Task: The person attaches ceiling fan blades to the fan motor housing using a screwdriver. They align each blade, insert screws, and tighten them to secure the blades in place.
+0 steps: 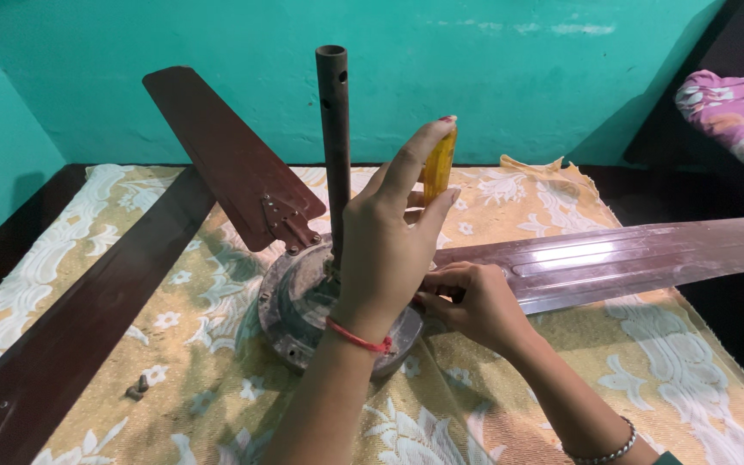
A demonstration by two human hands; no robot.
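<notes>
A ceiling fan lies on a yellow patterned cloth (561,405). Its grey motor housing (290,314) has a brown down rod (334,146) standing upright from it. My left hand (385,250), with a red thread at the wrist, is over the motor and grips the yellow handle of a screwdriver (439,164) held upright; its shaft is hidden behind the hand. My right hand (475,306) rests by the motor, with its fingers pinched at the root of the long brown blade (630,258) that reaches right. What the fingers pinch is hidden.
A second blade (217,146) rises from the motor to the back left. A third long blade (71,336) lies across the cloth at the left. Small screws (137,387) lie on the cloth beside it. A purple patterned fabric (738,112) is at the far right, before a teal wall.
</notes>
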